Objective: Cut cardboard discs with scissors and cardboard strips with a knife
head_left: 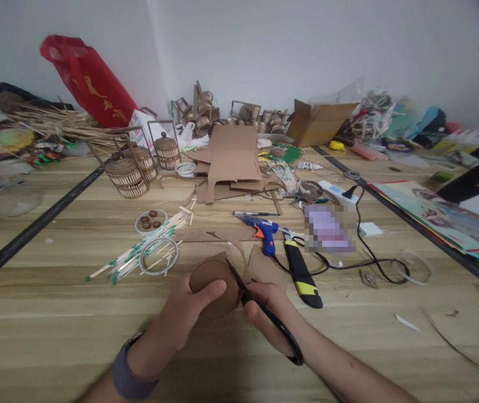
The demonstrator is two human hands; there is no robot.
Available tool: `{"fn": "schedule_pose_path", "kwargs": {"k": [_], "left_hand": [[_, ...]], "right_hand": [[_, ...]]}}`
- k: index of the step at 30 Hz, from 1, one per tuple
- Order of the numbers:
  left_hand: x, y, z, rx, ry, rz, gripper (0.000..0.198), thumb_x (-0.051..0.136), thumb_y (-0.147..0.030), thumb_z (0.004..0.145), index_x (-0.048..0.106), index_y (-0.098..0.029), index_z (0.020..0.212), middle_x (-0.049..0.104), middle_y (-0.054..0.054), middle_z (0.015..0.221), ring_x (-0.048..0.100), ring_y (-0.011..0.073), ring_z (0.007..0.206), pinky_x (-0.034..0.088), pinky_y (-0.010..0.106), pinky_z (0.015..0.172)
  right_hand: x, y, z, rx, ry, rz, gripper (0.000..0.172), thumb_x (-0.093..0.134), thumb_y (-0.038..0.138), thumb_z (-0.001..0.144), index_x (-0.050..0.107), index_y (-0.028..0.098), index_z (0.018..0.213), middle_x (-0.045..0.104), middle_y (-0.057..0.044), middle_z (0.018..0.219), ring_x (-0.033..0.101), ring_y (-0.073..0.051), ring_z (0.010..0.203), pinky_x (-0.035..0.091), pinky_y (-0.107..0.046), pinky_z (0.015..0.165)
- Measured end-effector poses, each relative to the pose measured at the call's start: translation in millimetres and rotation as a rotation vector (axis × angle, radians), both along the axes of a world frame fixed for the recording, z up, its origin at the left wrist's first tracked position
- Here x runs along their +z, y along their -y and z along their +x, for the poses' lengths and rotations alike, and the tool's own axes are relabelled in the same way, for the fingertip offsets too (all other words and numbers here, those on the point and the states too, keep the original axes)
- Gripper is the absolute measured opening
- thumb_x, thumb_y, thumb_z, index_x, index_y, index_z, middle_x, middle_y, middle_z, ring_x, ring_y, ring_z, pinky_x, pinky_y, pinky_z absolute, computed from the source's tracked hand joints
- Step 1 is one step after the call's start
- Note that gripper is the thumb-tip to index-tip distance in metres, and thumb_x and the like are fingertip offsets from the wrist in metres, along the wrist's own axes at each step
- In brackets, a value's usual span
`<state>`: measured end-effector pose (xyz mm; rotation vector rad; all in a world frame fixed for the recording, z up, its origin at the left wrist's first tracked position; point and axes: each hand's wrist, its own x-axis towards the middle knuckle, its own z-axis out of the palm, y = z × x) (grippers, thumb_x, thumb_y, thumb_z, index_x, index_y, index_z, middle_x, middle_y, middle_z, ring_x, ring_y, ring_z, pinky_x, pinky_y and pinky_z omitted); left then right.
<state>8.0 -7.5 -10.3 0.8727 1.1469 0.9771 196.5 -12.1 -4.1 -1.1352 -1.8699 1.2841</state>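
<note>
The left hand [183, 308] had its fingers and thumb grasping a round cardboard disc [211, 271] above the near part of the tabletop [67, 336], while the fingers of the right hand [269, 313] were wrapped around black-handled scissors [245, 294], whose blade reached along the disc's right edge. Beyond the right hand, a blue glue gun [266, 228] lay near a black-and-yellow utility knife [299, 268], and farther left were bundled thin sticks [124, 254].

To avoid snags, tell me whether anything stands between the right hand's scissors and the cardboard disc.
Nothing visible does: the scissors in the right hand are at the right edge of the cardboard disc, which the left hand holds.
</note>
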Motion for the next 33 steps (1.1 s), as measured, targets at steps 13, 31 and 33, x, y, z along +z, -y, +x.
{"fn": "schedule_pose_path", "kwargs": {"k": [13,31,33], "left_hand": [[0.4,0,0,-0.014,0.007,0.006,0.043,0.083,-0.045,0.067,0.079,-0.017,0.099,0.081,0.009,0.101,0.073,0.0327,0.098,0.056,0.040,0.088],[9.4,-13,-8,-0.086,0.093,-0.040,0.034,0.085,-0.038,0.062,0.079,-0.017,0.087,0.080,0.005,0.083,0.071,0.0235,0.076,0.054,0.031,0.072],[7.4,-12,-8,-0.078,0.088,-0.031,0.031,0.085,-0.037,0.062,0.079,-0.017,0.084,0.080,0.005,0.082,0.071,0.0233,0.077,0.054,0.031,0.074]], "right_hand": [[-2.5,1,1,0.010,-0.004,-0.012,0.077,0.028,0.096,0.076,0.042,0.022,0.063,0.033,0.003,0.058,0.029,-0.012,0.053,0.021,-0.026,0.046],[-5.8,-1,4,0.009,0.231,0.091,0.085,0.039,0.096,0.071,0.064,0.016,0.074,0.051,0.000,0.058,0.044,-0.013,0.053,0.027,-0.024,0.048],[-5.9,-1,5,0.026,0.236,0.110,0.081,0.042,0.094,0.073,0.064,0.016,0.075,0.050,0.001,0.058,0.043,-0.013,0.053,0.027,-0.024,0.049]]}}
